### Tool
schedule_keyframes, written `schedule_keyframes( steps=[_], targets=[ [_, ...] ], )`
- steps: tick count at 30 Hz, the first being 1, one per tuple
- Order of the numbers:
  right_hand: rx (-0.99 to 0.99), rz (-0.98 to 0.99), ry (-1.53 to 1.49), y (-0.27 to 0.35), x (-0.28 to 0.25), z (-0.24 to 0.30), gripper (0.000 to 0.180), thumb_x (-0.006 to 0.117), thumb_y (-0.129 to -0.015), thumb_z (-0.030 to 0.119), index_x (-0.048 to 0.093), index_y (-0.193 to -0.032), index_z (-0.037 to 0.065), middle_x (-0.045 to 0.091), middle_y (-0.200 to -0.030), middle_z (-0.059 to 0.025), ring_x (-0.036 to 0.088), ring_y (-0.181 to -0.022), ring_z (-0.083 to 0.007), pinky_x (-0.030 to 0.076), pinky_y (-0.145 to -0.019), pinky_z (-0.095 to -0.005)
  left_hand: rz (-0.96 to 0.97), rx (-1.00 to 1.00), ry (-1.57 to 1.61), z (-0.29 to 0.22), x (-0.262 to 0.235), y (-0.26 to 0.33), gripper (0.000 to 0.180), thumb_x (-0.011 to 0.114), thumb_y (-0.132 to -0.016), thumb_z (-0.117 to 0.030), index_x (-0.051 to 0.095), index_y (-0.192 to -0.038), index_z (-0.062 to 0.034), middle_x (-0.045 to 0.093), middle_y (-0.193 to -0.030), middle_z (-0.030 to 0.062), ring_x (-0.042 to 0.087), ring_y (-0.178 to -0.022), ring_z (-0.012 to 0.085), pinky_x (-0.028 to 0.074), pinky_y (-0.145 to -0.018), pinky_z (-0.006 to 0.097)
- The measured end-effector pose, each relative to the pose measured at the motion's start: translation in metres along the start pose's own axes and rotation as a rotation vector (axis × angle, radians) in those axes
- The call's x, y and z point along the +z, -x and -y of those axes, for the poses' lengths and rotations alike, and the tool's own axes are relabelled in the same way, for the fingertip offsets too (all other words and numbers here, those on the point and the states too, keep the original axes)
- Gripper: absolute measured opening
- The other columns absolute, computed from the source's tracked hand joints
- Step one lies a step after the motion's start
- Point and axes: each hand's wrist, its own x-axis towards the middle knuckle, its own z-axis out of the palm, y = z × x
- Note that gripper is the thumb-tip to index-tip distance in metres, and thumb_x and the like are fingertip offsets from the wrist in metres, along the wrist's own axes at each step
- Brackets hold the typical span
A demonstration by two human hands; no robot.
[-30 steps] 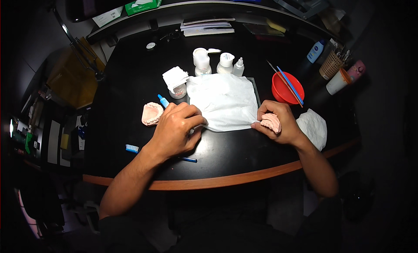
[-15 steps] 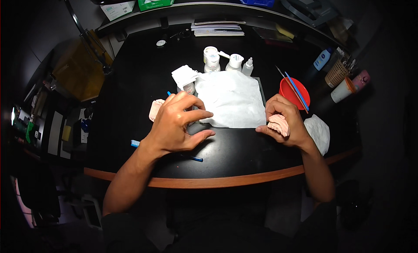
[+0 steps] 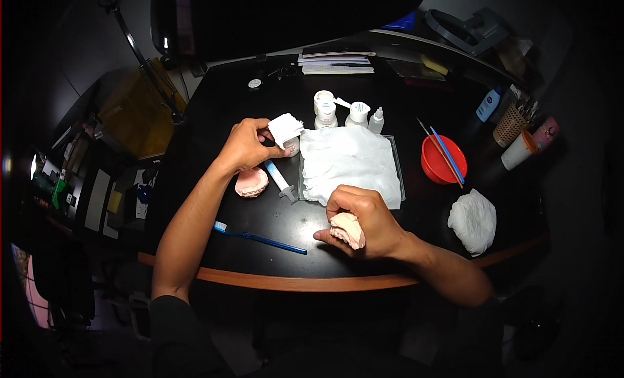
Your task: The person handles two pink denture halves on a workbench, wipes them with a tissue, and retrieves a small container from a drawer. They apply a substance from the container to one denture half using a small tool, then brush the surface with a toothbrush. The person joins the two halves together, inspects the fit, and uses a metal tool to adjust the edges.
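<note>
My right hand (image 3: 367, 225) is closed around a pale pink dental cast (image 3: 348, 231), its tooth row showing past the fingers, above the table's front part. At the jar (image 3: 292, 147) topped with a stack of white gauze squares (image 3: 285, 128), my left hand (image 3: 248, 145) has thumb and fingers apart at the stack's left side; the far fingertips are partly hidden. A second pink dental cast (image 3: 251, 182) lies below that hand. Beside it rests a syringe (image 3: 279, 180) with a white plunger. Nearer the front edge is a blue toothbrush (image 3: 260, 238).
White cloth covers a glass slab (image 3: 402, 176). Behind it stand white bottles (image 3: 325, 108) and a dropper bottle (image 3: 376, 120). Right of these, a red bowl (image 3: 437, 169) has thin tools across it, near a crumpled white cloth (image 3: 472, 222). A dark overhead shape (image 3: 286, 20) blocks the far edge.
My left hand has moved away and up to the gauze-topped jar, uncovering the second cast, syringe and toothbrush. My right hand has carried its cast left and nearer. The view has shifted.
</note>
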Motion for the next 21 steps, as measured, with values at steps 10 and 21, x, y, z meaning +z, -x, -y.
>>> schedule_keyframes(
  steps=[10, 21],
  targets=[
    [0.378, 0.086, -0.296, 0.013, 0.000, 0.006, 0.042, 0.095, -0.079, 0.022, 0.057, -0.091, 0.006, 0.061, -0.074, -0.0018, 0.057, -0.067, -0.0080, 0.046, -0.060, -0.0263, -0.045, -0.047, 0.022, 0.014, 0.001, -0.046, 0.066, 0.098, -0.068, -0.023, 0.072, -0.123, 0.0039, 0.077, -0.112, 0.0139, 0.073, -0.104, 0.0241, 0.056, -0.095, 0.035],
    [0.456, 0.095, -0.416, 0.018, -0.001, 0.007, 0.040, 0.092, -0.083, 0.017, 0.055, -0.098, 0.008, 0.057, -0.082, 0.0032, 0.054, -0.072, -0.0027, 0.044, -0.060, -0.0210, -0.066, 0.494, 0.012, -0.078, -0.044, 0.083, 0.017, 0.072, -0.079, 0.000, 0.074, -0.096, 0.0010, 0.070, -0.083, 0.0094, 0.062, -0.064, 0.0152, 0.050, -0.060, 0.030]
  ],
)
